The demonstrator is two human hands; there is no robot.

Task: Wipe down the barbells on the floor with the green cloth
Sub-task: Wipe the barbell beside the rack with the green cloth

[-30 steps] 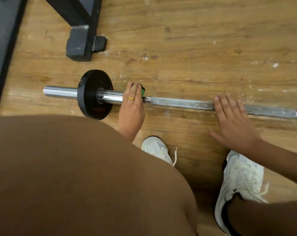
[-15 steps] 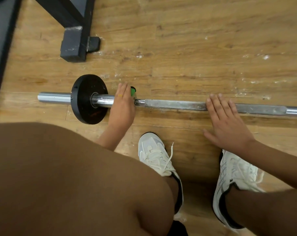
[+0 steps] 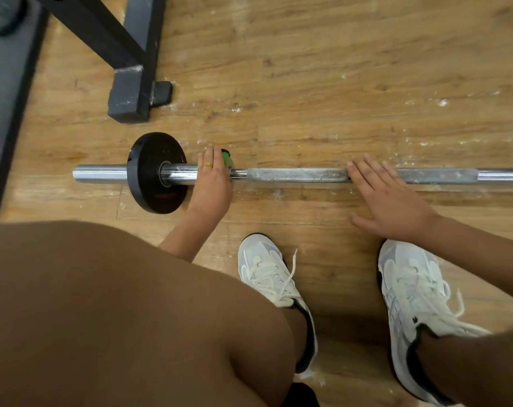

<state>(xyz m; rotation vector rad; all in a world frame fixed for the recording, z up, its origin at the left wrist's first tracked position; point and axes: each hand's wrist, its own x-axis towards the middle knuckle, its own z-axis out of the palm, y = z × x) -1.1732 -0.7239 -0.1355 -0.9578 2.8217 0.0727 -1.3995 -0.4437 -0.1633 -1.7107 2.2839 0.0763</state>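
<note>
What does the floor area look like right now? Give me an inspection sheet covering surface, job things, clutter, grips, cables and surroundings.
Surface: wooden floor, scuffed, with white dusty specks.
Job's things: barbell lying on the floor, black weight plate near its left end; green cloth mostly hidden under the left hand, just right of the plate.
Clutter: nothing seen.
Grips: left hand curled over the bar, holding the cloth against it; right hand flat, fingers straight, resting on the knurled part.
Cables: nothing seen.
Surroundings: black frame foot beyond the plate, grey mat at the left edge, white shoes near the bar.
</note>
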